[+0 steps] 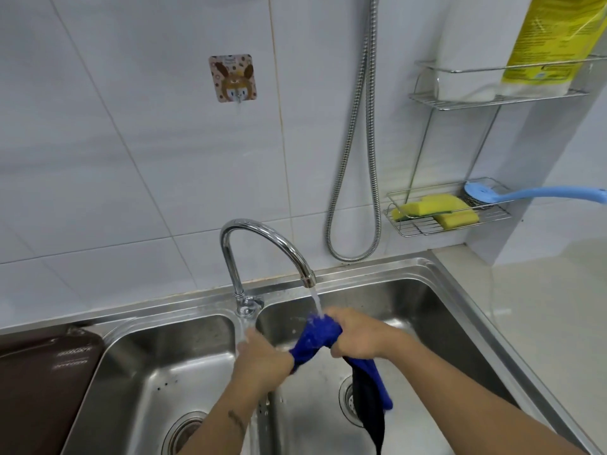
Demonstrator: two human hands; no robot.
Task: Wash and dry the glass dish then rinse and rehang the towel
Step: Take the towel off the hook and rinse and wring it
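Left hand (262,357), right hand (356,338): tight fists.

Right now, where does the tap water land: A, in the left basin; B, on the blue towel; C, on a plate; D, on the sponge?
B: the stream from the tap hits the towel, gripped by the left hand and right hand over the right basin.

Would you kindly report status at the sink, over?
Left hand, right hand both gripping blue towel under running tap, right basin. Wall hook bare. Nothing in the way.
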